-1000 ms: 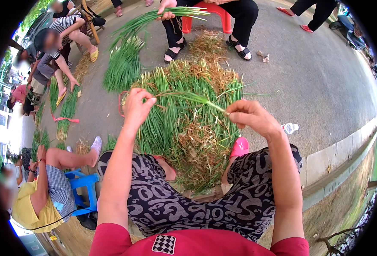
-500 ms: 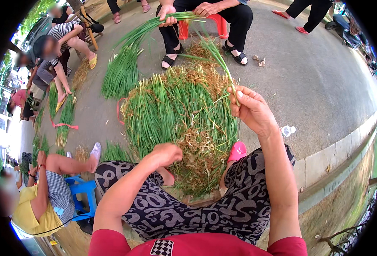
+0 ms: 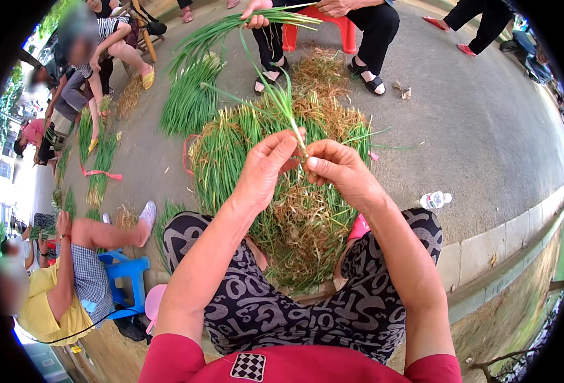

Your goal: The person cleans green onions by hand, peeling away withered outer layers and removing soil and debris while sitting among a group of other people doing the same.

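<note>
A single chive sprig stands between a worker's two hands on a roadside, its long axis running from a pale root end near five o'clock to splayed leaf tips near eleven, with twelve at the top of the frame and the dial centred on the hands. The right hand is the nearer to the root end, thumb and forefinger closed in a pinch on the base; the left hand comes in from about nine o'clock, fingers curled with little gap against the pale stem just above, though whether they grip it or only brush it cannot be told. Beneath the sprig, a heap of chives spreads over the roadway, with dry brown trimmings piled toward six o'clock. A loose bundle lies at ten o'clock, and toward eleven a seated person's hand holds a long bunch of greens, near a red stool at twelve. A clear plastic bottle lies between three and four.
</note>
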Available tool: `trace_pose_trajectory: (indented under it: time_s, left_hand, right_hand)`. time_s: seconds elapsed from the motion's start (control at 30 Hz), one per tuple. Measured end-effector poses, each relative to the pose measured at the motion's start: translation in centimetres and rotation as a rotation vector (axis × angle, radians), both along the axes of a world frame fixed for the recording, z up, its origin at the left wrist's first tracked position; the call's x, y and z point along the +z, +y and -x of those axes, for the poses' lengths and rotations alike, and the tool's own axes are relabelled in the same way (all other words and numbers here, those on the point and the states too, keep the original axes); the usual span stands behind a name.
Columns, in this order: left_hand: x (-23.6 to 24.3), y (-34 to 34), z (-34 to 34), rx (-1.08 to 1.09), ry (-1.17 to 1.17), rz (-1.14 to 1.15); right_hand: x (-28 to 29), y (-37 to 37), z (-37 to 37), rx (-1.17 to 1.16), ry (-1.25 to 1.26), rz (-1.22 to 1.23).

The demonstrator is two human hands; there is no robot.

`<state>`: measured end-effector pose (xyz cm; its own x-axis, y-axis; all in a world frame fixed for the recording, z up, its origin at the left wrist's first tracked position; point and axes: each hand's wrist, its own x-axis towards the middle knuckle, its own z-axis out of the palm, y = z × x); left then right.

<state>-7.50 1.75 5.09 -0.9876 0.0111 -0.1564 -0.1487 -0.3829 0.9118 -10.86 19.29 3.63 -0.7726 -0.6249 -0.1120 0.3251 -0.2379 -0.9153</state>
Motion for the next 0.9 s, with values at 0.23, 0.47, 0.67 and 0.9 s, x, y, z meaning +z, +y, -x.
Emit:
trace_pose_trajectory:
  time_s: [0.23,0.47,0.67,0.9]
  left_hand:
    - [0.4,-1.6,0.4,-0.14,-0.024,0.27]
    - [-1.1,-1.4,-0.4,-0.379,0.103,0.613]
    - [-0.6,-1.2,-1.2,-0.352,0.169,0.721]
    - [-2.2,-2.2,-2.6,-0.519,0.175,0.825]
  right_hand:
    - [0.3,0.1,1.3,-0.026,0.269,-0.391]
    - [-0.8,-0.6,1.6,-0.056,-0.041,-0.036]
    - [-1.2,-0.8,2.2,-0.203,-0.137,0.078]
    - [-1.2,0.3,2.9,-0.268,-0.184,0.131]
